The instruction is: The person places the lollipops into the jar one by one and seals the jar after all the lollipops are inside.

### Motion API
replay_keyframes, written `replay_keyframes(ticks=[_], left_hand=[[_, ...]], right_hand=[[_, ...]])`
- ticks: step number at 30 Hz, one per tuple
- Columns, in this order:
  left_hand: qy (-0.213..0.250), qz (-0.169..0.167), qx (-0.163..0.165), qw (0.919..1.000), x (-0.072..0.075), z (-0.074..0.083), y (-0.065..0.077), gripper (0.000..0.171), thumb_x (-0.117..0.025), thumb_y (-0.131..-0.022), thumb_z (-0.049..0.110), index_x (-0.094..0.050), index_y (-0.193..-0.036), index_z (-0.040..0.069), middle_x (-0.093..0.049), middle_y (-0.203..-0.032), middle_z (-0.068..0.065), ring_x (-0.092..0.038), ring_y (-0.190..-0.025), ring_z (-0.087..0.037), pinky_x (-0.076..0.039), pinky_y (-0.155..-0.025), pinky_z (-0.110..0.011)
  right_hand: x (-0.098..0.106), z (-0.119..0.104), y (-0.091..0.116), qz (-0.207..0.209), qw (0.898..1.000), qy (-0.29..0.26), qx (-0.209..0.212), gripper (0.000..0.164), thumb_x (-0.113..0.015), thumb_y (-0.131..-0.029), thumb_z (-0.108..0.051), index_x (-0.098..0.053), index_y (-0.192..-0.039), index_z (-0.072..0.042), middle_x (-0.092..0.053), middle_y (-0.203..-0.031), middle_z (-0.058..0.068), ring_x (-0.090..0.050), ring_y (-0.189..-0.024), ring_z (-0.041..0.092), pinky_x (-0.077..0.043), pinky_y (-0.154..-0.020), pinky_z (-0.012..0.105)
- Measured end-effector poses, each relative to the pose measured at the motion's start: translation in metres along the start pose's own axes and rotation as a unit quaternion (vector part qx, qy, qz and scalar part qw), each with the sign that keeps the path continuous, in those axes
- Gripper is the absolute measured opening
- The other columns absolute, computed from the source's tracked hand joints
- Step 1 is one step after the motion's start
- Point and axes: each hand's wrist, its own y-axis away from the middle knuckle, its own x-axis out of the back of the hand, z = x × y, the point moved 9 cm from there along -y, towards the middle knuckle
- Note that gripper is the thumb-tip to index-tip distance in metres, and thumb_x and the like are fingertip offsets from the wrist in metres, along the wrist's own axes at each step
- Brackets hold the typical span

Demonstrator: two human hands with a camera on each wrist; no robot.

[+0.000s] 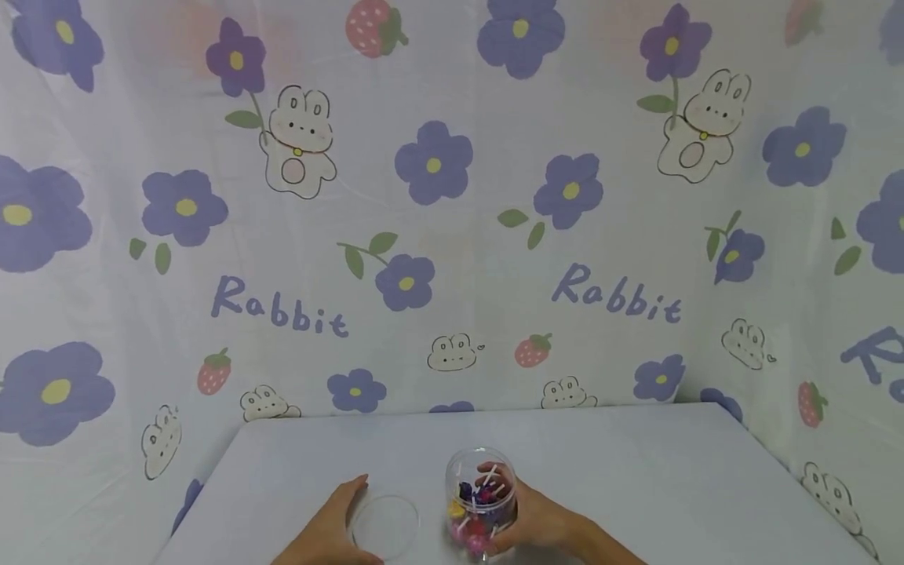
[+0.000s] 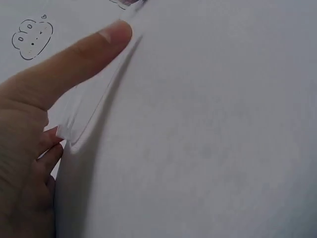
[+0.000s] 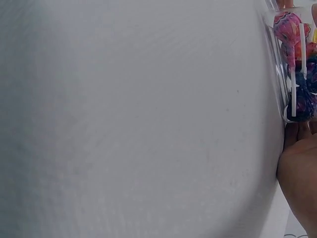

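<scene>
My right hand [image 1: 537,514] grips a clear round jar [image 1: 462,471] from its right side, fingers behind and thumb toward the front. Inside the jar lie several lollipops [image 1: 476,530] with white sticks and pink, yellow, red and dark purple wrappers. To the left, my left hand [image 1: 328,530] holds a clear round lid [image 1: 385,496] by its rim, thumb and fingers spread around the edge. The left wrist view has the thumb across the lid [image 2: 94,104] and a fingertip at its rim. In the right wrist view, the jar [image 3: 278,59] shows only partly at the edge.
A white-covered table [image 1: 600,455] lies under both hands. Behind it and along the sides hangs a white curtain [image 1: 487,259] printed with purple flowers, rabbits and strawberries.
</scene>
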Motion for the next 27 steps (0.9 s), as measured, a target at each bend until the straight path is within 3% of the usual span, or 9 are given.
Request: replay_keyframes(ticks=[5,10,17,22,27], left_hand=[[-0.017,-0.01,-0.01,0.9998,-0.005,-0.002,0.0,0.123,-0.098,-0.058,0.054,-0.04,-0.154,0.001,-0.052,-0.146,-0.019,-0.048,-0.135,-0.045,-0.038,-0.109,-0.068],[0.009,-0.003,0.038,0.9992,-0.007,-0.005,0.002,0.116,-0.099,-0.058,0.049,-0.046,-0.152,0.006,-0.051,-0.148,-0.021,-0.045,-0.136,-0.048,-0.036,-0.109,-0.07],[0.001,0.016,0.061,0.998,-0.002,-0.002,0.0,0.109,-0.1,-0.059,0.044,-0.049,-0.145,0.002,-0.051,-0.142,-0.019,-0.048,-0.133,-0.044,-0.038,-0.111,-0.065],[-0.012,0.033,0.035,0.9988,-0.001,0.01,-0.006,0.106,-0.098,-0.063,0.044,-0.047,-0.143,-0.002,-0.049,-0.14,-0.018,-0.047,-0.133,-0.042,-0.038,-0.111,-0.062],[0.004,0.042,-0.007,0.9991,0.003,0.041,-0.013,0.104,-0.097,-0.067,0.044,-0.043,-0.145,0.002,-0.045,-0.141,-0.015,-0.045,-0.134,-0.039,-0.037,-0.111,-0.063]], right_hand=[[0.0,-0.002,0.001,0.007,1.0,-0.001,-0.001,0.1,-0.093,-0.074,-0.009,-0.033,-0.154,-0.014,-0.053,-0.144,0.006,-0.045,-0.137,0.027,-0.021,-0.119,0.065],[-0.001,-0.003,0.001,0.011,1.0,-0.008,0.003,0.101,-0.093,-0.073,-0.007,-0.033,-0.154,-0.012,-0.054,-0.144,0.006,-0.046,-0.136,0.027,-0.02,-0.119,0.065],[0.0,-0.001,0.001,0.013,1.0,-0.011,0.01,0.1,-0.093,-0.072,-0.007,-0.035,-0.154,-0.013,-0.056,-0.142,0.005,-0.048,-0.135,0.025,-0.025,-0.119,0.057],[-0.004,-0.001,0.001,0.006,0.999,-0.033,0.008,0.099,-0.092,-0.073,-0.005,-0.034,-0.153,-0.011,-0.055,-0.143,0.006,-0.049,-0.134,0.024,-0.028,-0.118,0.056],[-0.002,-0.001,0.002,0.012,0.999,-0.032,0.004,0.099,-0.092,-0.073,-0.004,-0.034,-0.153,-0.011,-0.054,-0.143,0.007,-0.049,-0.134,0.026,-0.025,-0.118,0.064]])
